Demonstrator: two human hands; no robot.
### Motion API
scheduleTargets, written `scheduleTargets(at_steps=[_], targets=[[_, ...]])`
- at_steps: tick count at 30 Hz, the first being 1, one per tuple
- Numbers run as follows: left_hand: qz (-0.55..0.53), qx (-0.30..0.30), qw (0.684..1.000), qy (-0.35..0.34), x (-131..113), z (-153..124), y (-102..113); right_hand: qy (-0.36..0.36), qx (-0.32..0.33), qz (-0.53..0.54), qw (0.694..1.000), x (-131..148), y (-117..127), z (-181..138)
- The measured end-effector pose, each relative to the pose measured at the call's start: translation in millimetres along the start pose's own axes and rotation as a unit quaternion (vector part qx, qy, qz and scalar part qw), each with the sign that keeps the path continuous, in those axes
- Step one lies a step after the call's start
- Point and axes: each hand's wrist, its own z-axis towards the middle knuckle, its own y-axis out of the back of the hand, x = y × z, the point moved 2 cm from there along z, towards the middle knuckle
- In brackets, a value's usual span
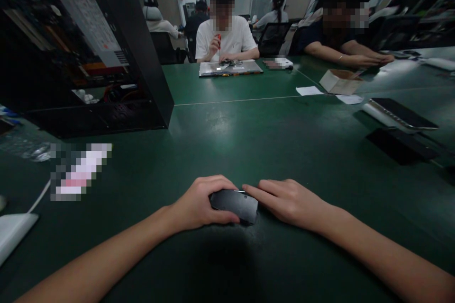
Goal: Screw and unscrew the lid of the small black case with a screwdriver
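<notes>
A dark grey computer mouse (234, 204) sits low over the green table in front of me. My left hand (202, 201) is closed around its left end, thumb along the near side and fingers over the far side. From the right, my right hand (284, 201) reaches in with its fingers stretched out. Its fingertips touch or nearly touch the far right edge of the mouse, by a thin bright line. The underside of the mouse is hidden.
A black computer case (142, 118) with an exposed interior stands at the left. On the right lie a black device (401, 112) and a dark flat piece (400, 144). Behind them is a cardboard box (339, 83). A person opposite works on a flat panel (231, 68) with a red-handled tool.
</notes>
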Motion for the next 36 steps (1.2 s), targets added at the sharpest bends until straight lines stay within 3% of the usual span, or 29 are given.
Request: scheduleTargets(at_steps=[6, 14, 18, 22, 25, 29, 32, 36], targets=[[0.003, -0.015, 0.999, -0.038, -1, 0, -2, -0.058, 0.049, 0.211, 0.975, -8, -6, 1], [0.022, -0.005, 0.999, -0.032, -5, 1, -3, 0.026, 0.003, 0.051, 0.998, -15, 4, 3], [0.020, -0.011, 1.000, -0.021, -5, 3, -4, 0.026, -0.024, 0.059, 0.998, -14, -3, 7], [0.016, -0.023, 0.999, -0.028, -7, 3, -3, -0.004, 0.001, 0.143, 0.990, -11, -10, 8], [0.008, -0.029, 0.999, -0.032, -8, 2, -1, -0.007, 0.015, 0.148, 0.989, -12, -9, 5], [-0.020, -0.093, 0.995, 0.003, -4, 2, 7, -0.012, 0.030, 0.105, 0.994, -21, -3, -2], [-0.039, -0.162, 0.985, 0.052, 2, 3, 15, -0.061, 0.036, 0.096, 0.993, -28, -2, -6], [-0.046, -0.168, 0.970, 0.172, 12, 4, 21, -0.136, 0.026, 0.124, 0.983, -30, -4, -4]])
